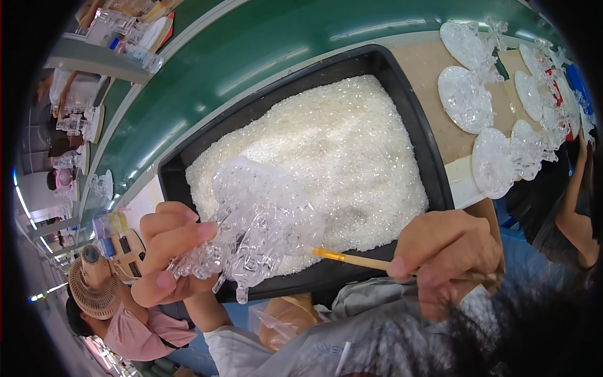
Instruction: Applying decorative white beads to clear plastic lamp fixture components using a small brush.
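Observation:
My left hand (173, 257) is closed on a clear, glassy ornament (254, 242), fingers and thumb gripping its knobbly moulded end. The ornament is tilted, and its flat, frosted-looking base (257, 182) faces the tray. Between the closed fingers of my right hand (446, 254) is a thin paintbrush (364, 262) with a pale wooden handle. The brush's yellowish tip points left, at the edge of the ornament; whether it touches, I cannot tell. Both hands are over the near side of a black tray (430, 151) heaped with glittering white flakes (326, 144).
Several similar clear ornaments on oval bases (466, 100) stand on brown board to the right. A green belt (213, 81) runs beyond the tray. A co-worker in pink (141, 330) is at the left near a fan (94, 286); another person's arm (575, 207) shows at the right.

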### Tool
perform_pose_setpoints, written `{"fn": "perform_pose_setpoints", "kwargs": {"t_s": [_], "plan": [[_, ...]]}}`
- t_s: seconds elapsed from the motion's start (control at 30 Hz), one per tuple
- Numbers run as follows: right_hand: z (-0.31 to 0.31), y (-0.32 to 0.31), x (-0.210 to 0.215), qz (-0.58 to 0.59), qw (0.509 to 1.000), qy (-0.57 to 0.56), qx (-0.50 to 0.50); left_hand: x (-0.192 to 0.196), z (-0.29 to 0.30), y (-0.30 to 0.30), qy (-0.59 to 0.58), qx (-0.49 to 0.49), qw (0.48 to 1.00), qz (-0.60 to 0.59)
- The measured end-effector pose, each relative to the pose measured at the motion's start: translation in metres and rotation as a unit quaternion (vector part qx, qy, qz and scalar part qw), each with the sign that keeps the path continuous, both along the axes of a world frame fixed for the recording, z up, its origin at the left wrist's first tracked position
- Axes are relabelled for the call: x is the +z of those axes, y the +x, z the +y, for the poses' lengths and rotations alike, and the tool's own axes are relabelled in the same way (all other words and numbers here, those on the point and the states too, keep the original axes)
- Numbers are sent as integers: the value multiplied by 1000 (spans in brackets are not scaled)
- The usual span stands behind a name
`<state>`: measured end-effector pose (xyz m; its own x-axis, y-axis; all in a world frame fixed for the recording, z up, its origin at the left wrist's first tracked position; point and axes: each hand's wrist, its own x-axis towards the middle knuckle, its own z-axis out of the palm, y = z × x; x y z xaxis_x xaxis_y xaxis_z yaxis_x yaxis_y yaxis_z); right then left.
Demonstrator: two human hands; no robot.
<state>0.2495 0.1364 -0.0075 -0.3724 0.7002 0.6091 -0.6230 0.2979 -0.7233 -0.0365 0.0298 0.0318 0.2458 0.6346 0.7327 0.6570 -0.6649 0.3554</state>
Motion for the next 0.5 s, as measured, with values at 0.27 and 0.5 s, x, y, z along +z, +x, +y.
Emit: {"fn": "perform_pose_setpoints", "kwargs": {"t_s": [0.27,0.5], "plan": [[0,-5,7,-6,1000,2,-20,7,-9,-6,-47,-19,999,2],[3,2,4,-27,998,49,6,8,-14,-12,-71,-18,997,16]]}}
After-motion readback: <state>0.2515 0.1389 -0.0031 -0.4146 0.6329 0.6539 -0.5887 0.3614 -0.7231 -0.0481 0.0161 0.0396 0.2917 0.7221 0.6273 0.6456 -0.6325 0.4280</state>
